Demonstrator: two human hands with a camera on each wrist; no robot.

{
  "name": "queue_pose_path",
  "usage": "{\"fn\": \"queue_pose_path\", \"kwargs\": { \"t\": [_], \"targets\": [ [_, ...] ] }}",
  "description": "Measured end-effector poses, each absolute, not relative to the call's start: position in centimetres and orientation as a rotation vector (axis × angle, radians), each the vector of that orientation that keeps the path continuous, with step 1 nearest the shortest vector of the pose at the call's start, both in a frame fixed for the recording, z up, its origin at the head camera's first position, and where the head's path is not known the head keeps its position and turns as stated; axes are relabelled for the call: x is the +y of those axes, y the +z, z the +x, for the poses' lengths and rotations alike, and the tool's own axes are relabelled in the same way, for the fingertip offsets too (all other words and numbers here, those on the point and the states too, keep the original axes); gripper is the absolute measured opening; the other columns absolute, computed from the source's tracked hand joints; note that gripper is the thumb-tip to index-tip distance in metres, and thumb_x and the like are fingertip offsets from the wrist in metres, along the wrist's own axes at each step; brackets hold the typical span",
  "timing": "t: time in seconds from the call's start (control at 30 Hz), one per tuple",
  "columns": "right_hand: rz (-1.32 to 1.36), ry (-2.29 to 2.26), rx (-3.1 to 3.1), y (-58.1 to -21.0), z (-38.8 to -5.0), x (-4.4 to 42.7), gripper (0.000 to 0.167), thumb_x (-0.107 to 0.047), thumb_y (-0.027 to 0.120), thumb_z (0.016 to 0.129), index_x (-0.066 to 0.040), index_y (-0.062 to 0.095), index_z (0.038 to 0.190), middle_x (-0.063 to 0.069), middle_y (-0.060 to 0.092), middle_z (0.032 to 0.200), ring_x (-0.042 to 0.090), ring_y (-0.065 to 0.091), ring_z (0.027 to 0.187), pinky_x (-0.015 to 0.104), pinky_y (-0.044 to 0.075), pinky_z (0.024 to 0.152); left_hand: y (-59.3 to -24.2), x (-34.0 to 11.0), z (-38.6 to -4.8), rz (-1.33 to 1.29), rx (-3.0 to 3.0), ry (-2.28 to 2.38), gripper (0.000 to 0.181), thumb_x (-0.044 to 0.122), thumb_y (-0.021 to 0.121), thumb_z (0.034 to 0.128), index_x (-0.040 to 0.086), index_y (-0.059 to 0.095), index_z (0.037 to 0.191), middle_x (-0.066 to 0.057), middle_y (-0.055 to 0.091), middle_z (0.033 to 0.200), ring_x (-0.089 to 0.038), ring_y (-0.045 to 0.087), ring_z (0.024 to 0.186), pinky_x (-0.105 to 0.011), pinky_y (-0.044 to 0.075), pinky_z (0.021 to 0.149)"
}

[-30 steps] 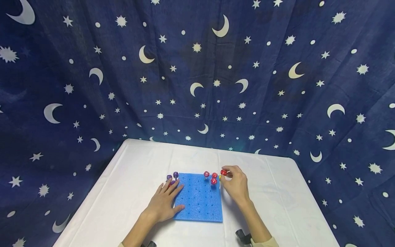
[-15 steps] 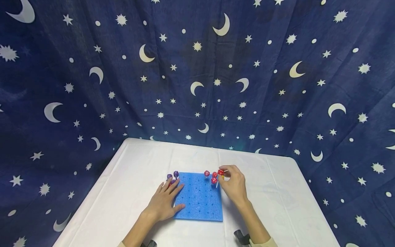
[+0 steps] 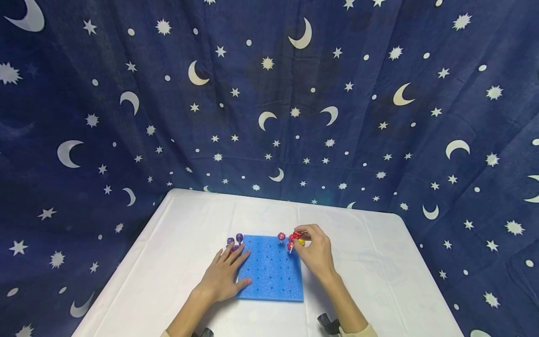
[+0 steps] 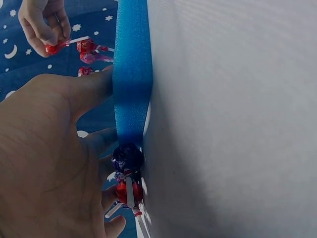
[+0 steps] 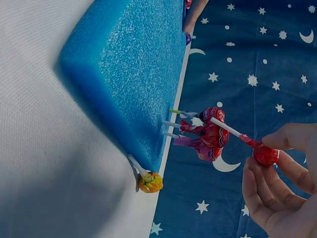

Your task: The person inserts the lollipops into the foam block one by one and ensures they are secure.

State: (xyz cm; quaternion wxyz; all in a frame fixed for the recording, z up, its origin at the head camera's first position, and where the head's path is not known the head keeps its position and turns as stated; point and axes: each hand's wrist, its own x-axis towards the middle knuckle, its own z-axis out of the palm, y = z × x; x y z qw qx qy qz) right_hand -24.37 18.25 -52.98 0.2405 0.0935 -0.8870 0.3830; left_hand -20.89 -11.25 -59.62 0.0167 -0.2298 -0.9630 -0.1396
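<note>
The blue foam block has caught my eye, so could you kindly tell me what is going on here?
A person's right hand pinches a red lollipop by its head, its stick free of the blue foam block. Other red lollipops stand in the block close by, and a yellow lollipop lies beside it. The left hand rests at the block's left edge, near some purple lollipops.

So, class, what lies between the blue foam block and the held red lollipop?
In the right wrist view, a cluster of lollipops lies between the foam block and the held lollipop.
</note>
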Motion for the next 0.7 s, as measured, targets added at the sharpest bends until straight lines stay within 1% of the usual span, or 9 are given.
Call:
{"fn": "queue_pose_path", "kwargs": {
  "t": [0.2,0.37,0.57,0.7],
  "targets": [
    [0.352,1.046,-2.370,-53.2,-24.6,17.9,0.029,-0.003,0.088,0.079,-0.015,0.076,0.103,-0.003,0.070,0.103,0.013,0.073,0.086,0.036,0.064,0.081,-59.6,-11.2,-20.9,-0.712,-3.002,-0.455,0.078,0.063,0.058,0.0976,0.019,0.043,0.160,-0.008,0.032,0.170,-0.040,0.021,0.158,-0.063,0.021,0.125],
    [0.426,1.063,-2.357,-53.6,-24.6,17.7,0.031,0.000,0.089,0.078,-0.014,0.075,0.102,-0.002,0.069,0.103,0.012,0.074,0.087,0.033,0.063,0.083,-59.4,-11.2,-20.8,-0.713,-3.002,-0.465,0.078,0.062,0.059,0.0977,0.018,0.044,0.160,-0.009,0.032,0.170,-0.041,0.021,0.158,-0.064,0.020,0.125],
    [0.472,1.065,-2.355,-53.9,-24.4,17.4,0.033,0.001,0.089,0.078,-0.013,0.075,0.104,-0.002,0.069,0.104,0.013,0.073,0.088,0.034,0.063,0.084,-59.5,-11.2,-20.7,-0.717,-2.981,-0.476,0.078,0.061,0.062,0.0967,0.017,0.045,0.159,-0.010,0.033,0.169,-0.042,0.023,0.157,-0.065,0.021,0.124],
    [0.491,1.067,-2.354,-54.1,-24.4,17.1,0.032,0.001,0.088,0.078,-0.012,0.075,0.105,-0.003,0.068,0.104,0.013,0.073,0.089,0.033,0.063,0.084,-59.6,-11.3,-20.7,-0.717,-2.973,-0.483,0.079,0.061,0.062,0.0962,0.017,0.045,0.159,-0.010,0.034,0.169,-0.042,0.023,0.157,-0.065,0.022,0.124]
  ]
}}
